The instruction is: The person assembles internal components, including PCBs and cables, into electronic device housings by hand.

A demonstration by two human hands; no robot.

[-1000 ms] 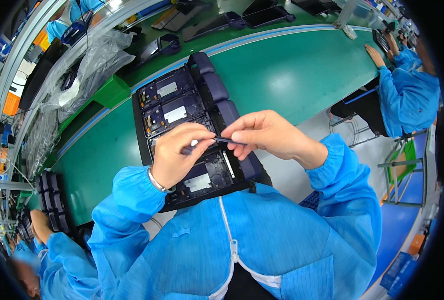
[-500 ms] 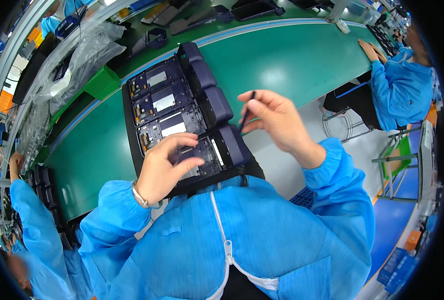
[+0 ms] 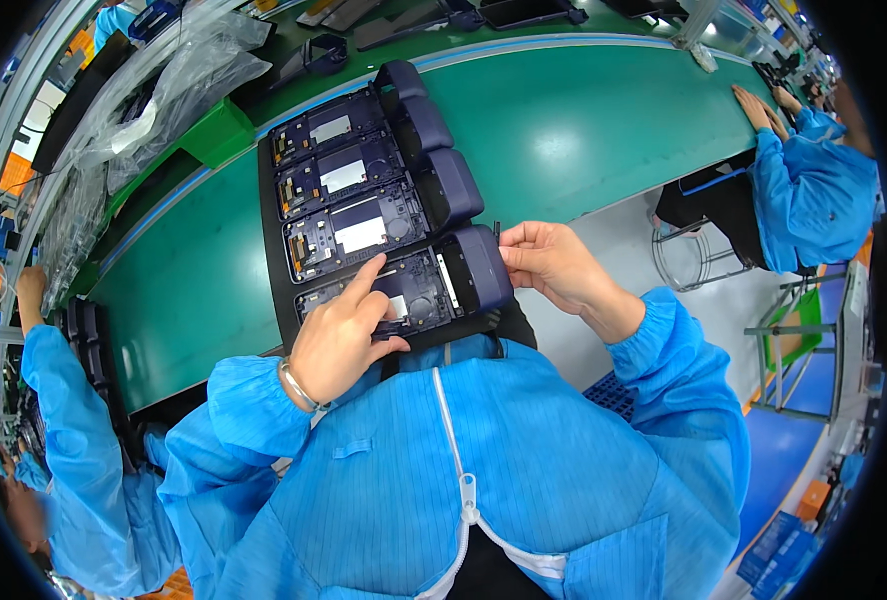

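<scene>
Navy plastic forms the nearest casing [image 3: 426,300], an open shell with a bulky raised hood [image 3: 482,268] along its right end, lying on a green counter [image 3: 574,130]. Half a second ago, the right hand [image 3: 536,262] held a thin dark strip [image 3: 497,232] up in the air; now it has come down beside the hood, pinching the strip between thumb and fingers near the hood's outer edge. The left hand [image 3: 342,335] has lowered too, over the left half of the nearest casing, fingers loosely spread with no visible grip; whether they press is hard to tell. Both hands now appear occupied with this one casing, the strip not yet released. Three similar casings [image 3: 364,180] line up beyond it.
</scene>
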